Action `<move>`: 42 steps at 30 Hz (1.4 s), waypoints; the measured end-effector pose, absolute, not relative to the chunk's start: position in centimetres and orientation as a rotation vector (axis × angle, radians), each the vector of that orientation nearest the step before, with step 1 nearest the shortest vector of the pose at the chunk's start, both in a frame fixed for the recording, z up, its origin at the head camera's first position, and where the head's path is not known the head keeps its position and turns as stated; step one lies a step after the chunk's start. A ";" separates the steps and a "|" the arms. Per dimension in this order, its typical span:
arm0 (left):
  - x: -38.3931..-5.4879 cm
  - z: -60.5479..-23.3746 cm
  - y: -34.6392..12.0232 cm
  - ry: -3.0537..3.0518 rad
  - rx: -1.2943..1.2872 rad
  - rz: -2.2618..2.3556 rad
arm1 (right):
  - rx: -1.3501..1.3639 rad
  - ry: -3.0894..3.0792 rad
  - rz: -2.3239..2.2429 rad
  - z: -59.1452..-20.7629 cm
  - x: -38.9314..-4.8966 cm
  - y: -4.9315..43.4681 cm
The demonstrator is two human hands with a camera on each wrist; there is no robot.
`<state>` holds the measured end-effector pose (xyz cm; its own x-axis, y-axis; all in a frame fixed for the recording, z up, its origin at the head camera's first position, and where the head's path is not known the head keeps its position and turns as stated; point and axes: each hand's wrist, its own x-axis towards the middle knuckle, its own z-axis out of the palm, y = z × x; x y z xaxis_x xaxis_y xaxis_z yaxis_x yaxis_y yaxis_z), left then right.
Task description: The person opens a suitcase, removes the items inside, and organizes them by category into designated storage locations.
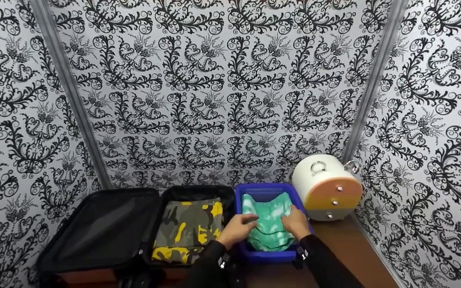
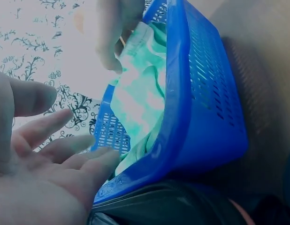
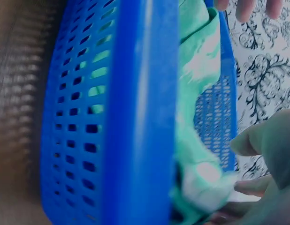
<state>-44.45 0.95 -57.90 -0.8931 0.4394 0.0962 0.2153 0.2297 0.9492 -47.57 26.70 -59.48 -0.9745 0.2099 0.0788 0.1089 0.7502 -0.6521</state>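
Observation:
A folded green-and-white tie-dye cloth (image 1: 270, 218) lies in a blue plastic basket (image 1: 268, 256), its far corners raised. My left hand (image 1: 238, 230) is over the basket's left side, close to the cloth. In the left wrist view that hand (image 2: 56, 164) has its fingers spread and the palm bare. At the cloth's right edge is my right hand (image 1: 295, 223). The right wrist view shows its thumb (image 3: 250, 140) apart from the cloth and its other fingers against the cloth's end, the lower ones partly hidden.
Left of the basket lies an open black suitcase (image 1: 98, 228) with folded camouflage fabric (image 1: 190, 226) in its right half. A round white drawer box (image 1: 320, 176) with a coloured front stands to the right. Patterned walls (image 1: 198, 100) enclose the brown tabletop (image 1: 346, 244).

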 end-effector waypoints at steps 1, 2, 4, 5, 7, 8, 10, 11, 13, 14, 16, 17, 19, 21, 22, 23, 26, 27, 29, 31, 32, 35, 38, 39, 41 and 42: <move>-44.4 -57.8 0.8 2.313 0.625 1.754 | -0.247 -2.796 1.002 -59.3 -47.6 26.5; -44.3 -57.8 0.6 2.329 0.627 1.778 | -0.234 -2.786 0.969 -59.2 -47.7 26.2; -44.1 -57.7 0.0 2.354 0.620 1.824 | -0.187 -2.760 0.899 -58.9 -47.7 25.5; -44.0 -57.8 -0.3 2.376 0.618 1.834 | -0.167 -2.748 0.881 -58.8 -47.7 25.1; -43.9 -58.0 -1.1 2.452 0.626 1.818 | -0.131 -2.736 0.880 -58.2 -47.6 24.2; -43.8 -58.1 -1.7 2.485 0.622 1.797 | -0.108 -2.734 0.893 -57.9 -47.5 23.7; -43.7 -58.5 -2.9 2.550 0.607 1.749 | -0.077 -2.739 0.997 -57.1 -47.3 22.7; -43.6 -58.7 -3.5 2.581 0.599 1.728 | -0.067 -2.745 1.052 -56.6 -47.2 22.1; -43.4 -59.3 -4.5 2.643 0.573 1.696 | -0.031 -2.743 1.129 -55.9 -46.9 20.8; -43.3 -59.7 -5.0 2.660 0.550 1.687 | -0.018 -2.745 1.153 -55.7 -46.9 20.2; -43.1 -60.5 -5.7 2.712 0.536 1.651 | 0.032 -2.743 1.212 -55.5 -46.9 18.8; -42.9 -60.9 -6.1 2.729 0.540 1.632 | 0.064 -2.747 1.237 -55.6 -47.0 18.0; -42.6 -61.6 -6.7 2.771 0.539 1.570 | 0.150 -2.726 1.294 -56.3 -47.4 16.5; -42.2 -62.2 -7.3 2.815 0.560 1.509 | 0.253 -2.710 1.350 -57.3 -48.1 15.0; -42.0 -62.4 -7.6 2.840 0.564 1.475 | 0.361 -2.675 1.366 -59.2 -49.5 14.8; -41.8 -62.6 -8.0 2.863 0.565 1.446 | 0.416 -2.673 1.368 -59.7 -49.8 14.1; -41.2 -63.0 -9.1 2.970 0.471 1.333 | 0.473 -2.752 1.470 -60.3 -50.2 11.9; -41.0 -63.1 -9.5 3.009 0.425 1.298 | 0.459 -2.798 1.512 -60.1 -50.1 11.2; -40.8 -63.3 -10.3 3.096 0.312 1.220 | 0.335 -2.920 1.566 -58.4 -48.7 9.5; -40.6 -63.4 -11.2 3.169 0.186 1.149 | 0.256 -2.983 1.594 -57.7 -48.0 8.6; -40.5 -63.4 -11.7 3.208 0.133 1.128 | 0.220 -3.002 1.594 -57.4 -47.6 8.1; -40.3 -63.6 -12.9 3.317 -0.021 1.093 | 0.152 -3.053 1.579 -57.2 -46.8 7.5; -40.1 -64.3 -14.1 3.358 -0.157 1.160 | 0.137 -3.083 1.663 -57.8 -46.4 7.3; -40.1 -64.5 -14.3 3.369 -0.191 1.189 | 0.146 -3.088 1.692 -58.0 -46.3 7.2; -40.2 -64.7 -14.7 3.370 -0.244 1.251 | 0.159 -3.083 1.738 -58.5 -46.4 6.8; -40.2 -64.7 -14.8 3.368 -0.269 1.279 | 0.154 -3.068 1.772 -58.7 -46.4 6.6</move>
<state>-40.22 -14.83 -64.73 -0.8807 -0.2918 0.3730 0.0294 0.7524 0.6580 -46.41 6.60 -58.68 -0.9156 -0.2688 -0.2989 0.1247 0.5170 -0.8469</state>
